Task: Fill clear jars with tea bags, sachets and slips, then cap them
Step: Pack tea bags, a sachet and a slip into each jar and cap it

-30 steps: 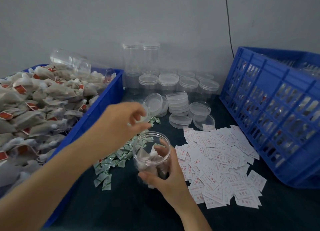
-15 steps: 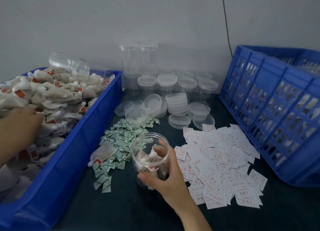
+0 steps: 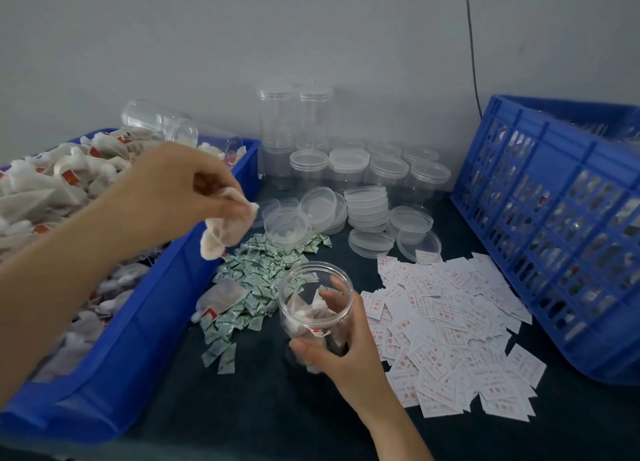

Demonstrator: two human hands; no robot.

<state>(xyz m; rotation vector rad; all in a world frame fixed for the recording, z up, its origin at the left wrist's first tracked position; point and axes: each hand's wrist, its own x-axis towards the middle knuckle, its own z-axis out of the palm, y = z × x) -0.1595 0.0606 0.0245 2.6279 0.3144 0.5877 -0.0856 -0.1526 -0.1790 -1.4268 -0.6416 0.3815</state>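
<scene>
My right hand point(image 3: 341, 351) grips a clear open jar point(image 3: 313, 304) that stands on the dark table and holds several tea bags. My left hand point(image 3: 180, 187) pinches a white tea bag point(image 3: 225, 233) in the air, up and to the left of the jar's mouth, above the blue tray's corner. One loose tea bag point(image 3: 221, 296) lies on a pile of green sachets point(image 3: 256, 273). White slips with red print point(image 3: 446, 325) are spread to the right of the jar.
A blue tray point(image 3: 145, 325) heaped with tea bags fills the left. Loose clear lids point(image 3: 367, 207) and capped empty jars point(image 3: 346, 169) stand at the back. A blue slatted crate point(image 3: 561, 225) leans at the right. A black cable point(image 3: 472, 45) hangs on the wall.
My left hand came out of the blue tray with a tea bag and moved right, towards the jar. My right hand kept hold of the jar.
</scene>
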